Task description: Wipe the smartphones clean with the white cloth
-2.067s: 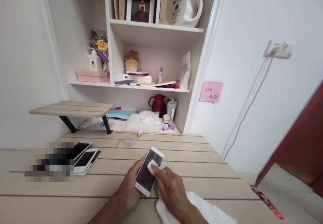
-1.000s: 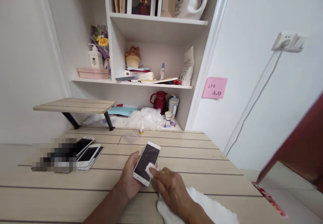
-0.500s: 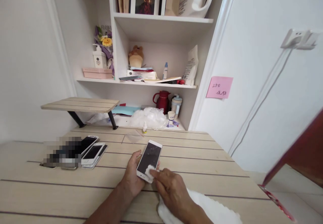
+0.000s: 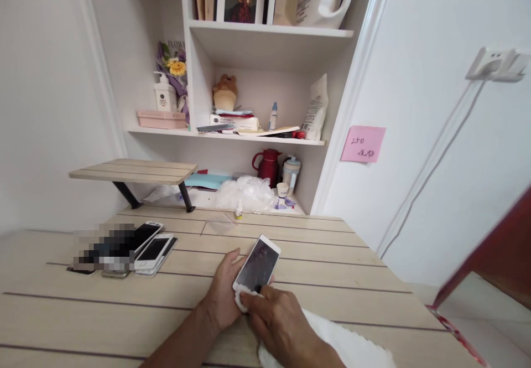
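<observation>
Right grip (image 4: 277, 318) pinches a wipe (image 4: 238, 295), moved from mid-screen to the bottom of the phone (image 4: 259, 263) the left grip (image 4: 224, 290) clasps.

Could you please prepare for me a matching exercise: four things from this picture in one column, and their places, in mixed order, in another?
Things
1. held phone
2. pink note
3. white wad
4. red jug

Places
A. on the wall
B. low in the cabinet
C. in the left hand
D. in the right hand

Pairs: 1-C, 2-A, 3-D, 4-B
</observation>
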Demonstrator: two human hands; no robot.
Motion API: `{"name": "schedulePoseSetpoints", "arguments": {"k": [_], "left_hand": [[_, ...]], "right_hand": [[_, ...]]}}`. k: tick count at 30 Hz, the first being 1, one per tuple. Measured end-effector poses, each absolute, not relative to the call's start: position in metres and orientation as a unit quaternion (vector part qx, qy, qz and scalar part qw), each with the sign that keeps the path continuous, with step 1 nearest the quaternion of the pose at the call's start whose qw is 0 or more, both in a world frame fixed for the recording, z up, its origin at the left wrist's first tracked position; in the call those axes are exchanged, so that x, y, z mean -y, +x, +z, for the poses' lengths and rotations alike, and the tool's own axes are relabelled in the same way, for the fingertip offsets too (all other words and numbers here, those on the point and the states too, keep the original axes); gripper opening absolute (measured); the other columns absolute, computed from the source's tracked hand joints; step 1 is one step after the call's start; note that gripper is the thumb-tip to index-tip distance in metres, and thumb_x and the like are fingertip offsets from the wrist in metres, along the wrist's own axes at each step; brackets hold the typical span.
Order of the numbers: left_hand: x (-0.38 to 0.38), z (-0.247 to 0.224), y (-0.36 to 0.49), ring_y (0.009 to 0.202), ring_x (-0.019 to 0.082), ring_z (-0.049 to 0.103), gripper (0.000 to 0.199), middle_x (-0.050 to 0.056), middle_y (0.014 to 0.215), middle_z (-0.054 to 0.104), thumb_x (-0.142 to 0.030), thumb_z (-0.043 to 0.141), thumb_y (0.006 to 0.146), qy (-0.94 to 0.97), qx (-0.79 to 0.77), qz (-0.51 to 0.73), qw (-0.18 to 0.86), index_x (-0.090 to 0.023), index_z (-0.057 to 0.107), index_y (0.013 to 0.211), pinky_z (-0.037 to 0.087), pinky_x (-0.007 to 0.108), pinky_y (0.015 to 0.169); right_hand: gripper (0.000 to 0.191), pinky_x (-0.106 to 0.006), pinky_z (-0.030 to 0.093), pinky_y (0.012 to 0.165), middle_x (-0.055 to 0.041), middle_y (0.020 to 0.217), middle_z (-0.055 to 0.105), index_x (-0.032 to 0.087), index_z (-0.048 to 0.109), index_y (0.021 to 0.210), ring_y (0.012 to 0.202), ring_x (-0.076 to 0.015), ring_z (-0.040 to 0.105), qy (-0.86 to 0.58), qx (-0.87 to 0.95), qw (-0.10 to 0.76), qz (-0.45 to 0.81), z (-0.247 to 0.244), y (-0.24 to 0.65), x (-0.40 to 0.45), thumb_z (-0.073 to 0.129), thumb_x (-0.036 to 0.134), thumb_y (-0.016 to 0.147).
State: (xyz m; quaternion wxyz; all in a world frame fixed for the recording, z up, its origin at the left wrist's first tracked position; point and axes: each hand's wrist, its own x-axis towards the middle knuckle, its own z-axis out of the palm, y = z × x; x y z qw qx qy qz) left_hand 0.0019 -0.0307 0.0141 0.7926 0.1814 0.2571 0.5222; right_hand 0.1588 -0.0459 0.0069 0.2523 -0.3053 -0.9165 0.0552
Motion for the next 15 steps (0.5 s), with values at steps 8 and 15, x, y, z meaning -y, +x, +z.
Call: {"name": "schedulePoseSetpoints", "arguments": {"k": [8,15], "left_hand": [[0.032,0.016,0.001,0.085,0.030,0.070,0.055,0.015,0.092,0.075,-0.050,0.048,0.089,0.210,-0.210,0.485,0.822,-0.008,0.063,0.121,0.046,0.036,0.082],[0.037,0.031,-0.002,0.084,0.030,0.069,0.058,0.014,0.095,0.075,-0.050,0.046,0.089,0.235,-0.222,0.450,0.832,-0.007,0.061,0.124,0.046,0.032,0.073]], "right_hand": [[0.031,-0.024,0.037,0.059,-0.0019,0.078,0.060,0.031,0.062,0.116,0.064,-0.0161,0.056,-0.312,0.916,0.251,0.017,0.006,0.162,0.045,0.045,0.019,0.094],[0.023,-0.024,0.033,0.056,-0.0004,0.074,0.060,0.029,0.065,0.098,0.061,-0.0156,0.055,-0.284,0.936,0.205,0.017,0.014,0.163,0.050,0.047,0.017,0.091]]}}
